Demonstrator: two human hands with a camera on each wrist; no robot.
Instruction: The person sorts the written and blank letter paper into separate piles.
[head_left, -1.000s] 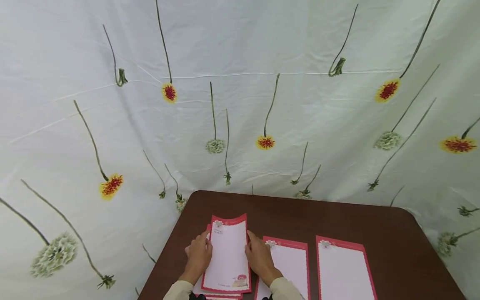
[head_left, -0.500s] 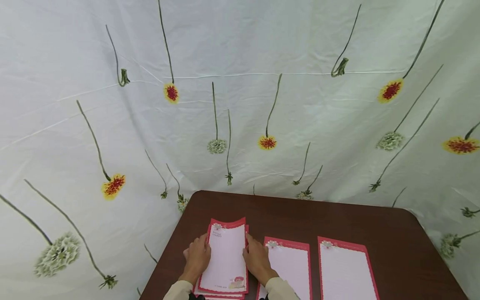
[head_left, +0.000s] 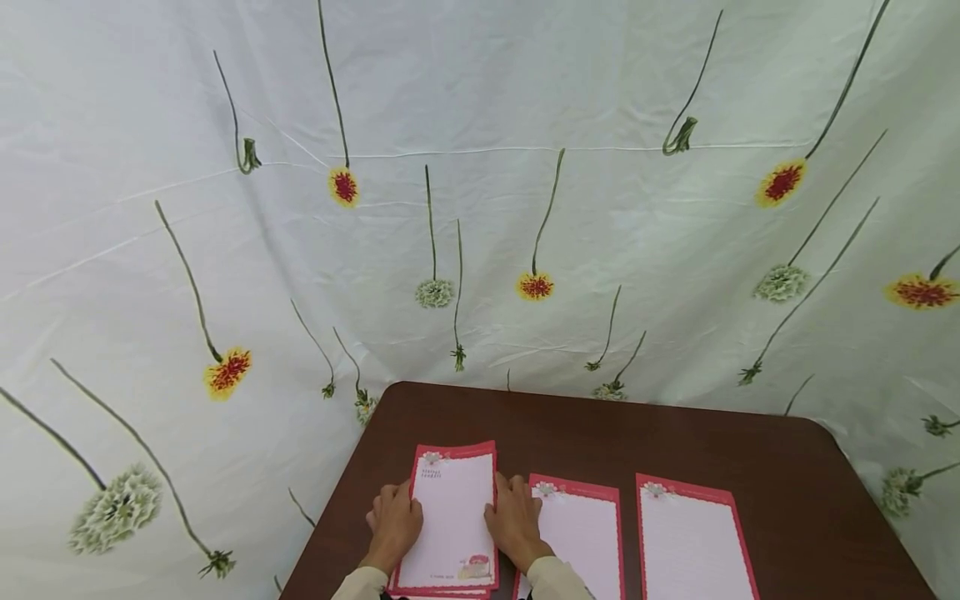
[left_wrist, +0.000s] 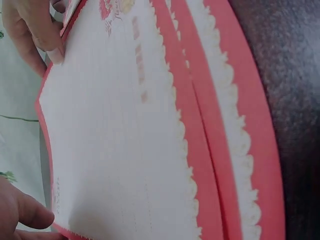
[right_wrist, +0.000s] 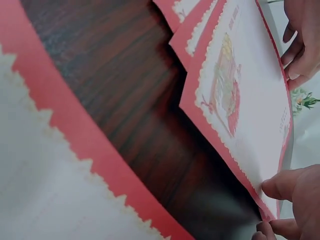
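A sheet of white letter paper (head_left: 453, 517) with a red scalloped border lies over a small stack of similar sheets at the table's left. My left hand (head_left: 395, 525) pinches its left edge, the thumb along the rim. On the opposite edge my right hand (head_left: 516, 521) pinches it; in the right wrist view the thumb (right_wrist: 285, 184) rests on top with fingers at the underside. Beneath it, the red borders of other sheets (left_wrist: 240, 150) stick out unevenly in the left wrist view. Both palms are turned partly out of sight.
Two more red-bordered sheets lie to the right, one sheet (head_left: 573, 542) close to my right hand and another sheet (head_left: 693, 542) farther along. The dark brown table (head_left: 810, 500) meets a white flower-printed cloth (head_left: 480, 333) behind.
The held sheet has gone from bowed and raised to flatter, and now lines up more closely with the stack below. Both hands have moved slightly with it; the other sheets stay put.
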